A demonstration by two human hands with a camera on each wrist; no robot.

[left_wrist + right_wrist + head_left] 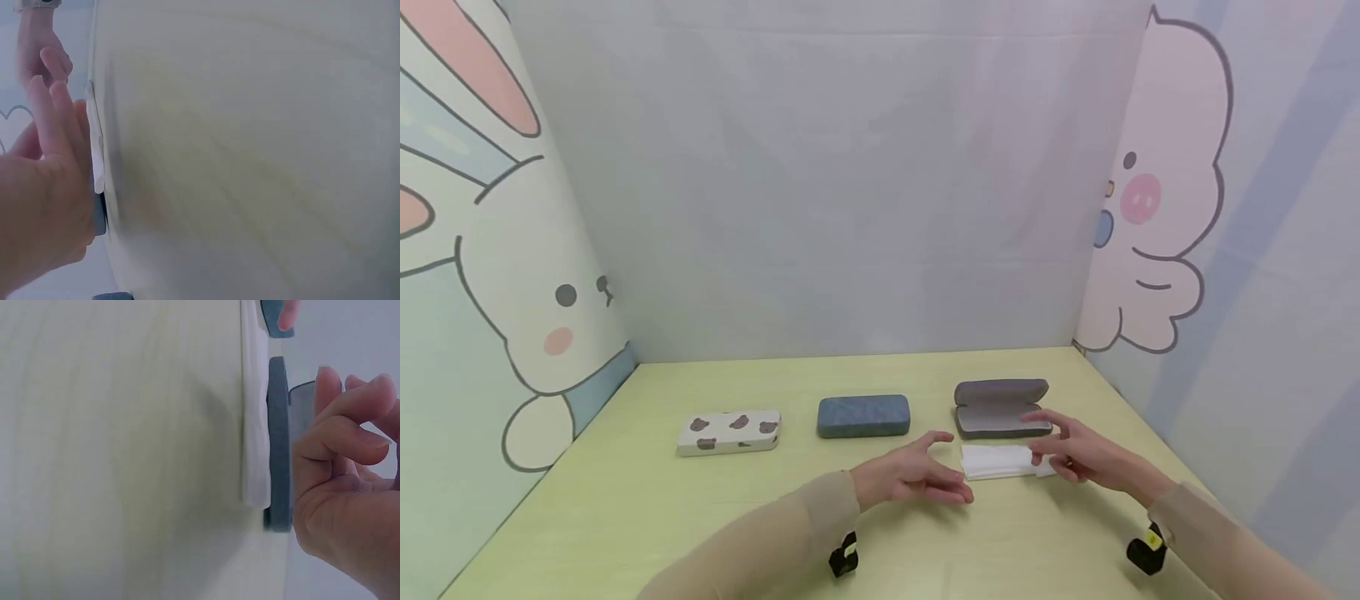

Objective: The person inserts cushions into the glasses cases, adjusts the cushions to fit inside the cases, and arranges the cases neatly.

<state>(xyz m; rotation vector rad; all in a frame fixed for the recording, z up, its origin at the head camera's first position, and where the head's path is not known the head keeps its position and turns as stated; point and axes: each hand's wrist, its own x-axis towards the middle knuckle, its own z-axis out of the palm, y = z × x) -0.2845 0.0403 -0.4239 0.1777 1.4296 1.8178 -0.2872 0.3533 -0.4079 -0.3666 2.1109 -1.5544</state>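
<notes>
A white folded cloth (997, 461) lies flat on the table, in front of an open grey glasses case (1002, 419) whose lid stands up at the back. My left hand (917, 477) hovers at the cloth's left end with fingers extended and thumb apart, holding nothing. Over the cloth's right end is my right hand (1082, 452), its fingers loosely bent and nothing in them. In the right wrist view the cloth (255, 425) runs alongside the case (279, 444), apart from the right hand (350, 462). The left wrist view shows the left hand (50, 187) partly covering the cloth (95, 147).
A closed blue case (863, 417) sits left of the grey one. Farther left lies a white case with brown bear patches (730, 432). Cartoon-printed curtains (865, 192) stand around the back and sides of the pale yellow table (587, 533).
</notes>
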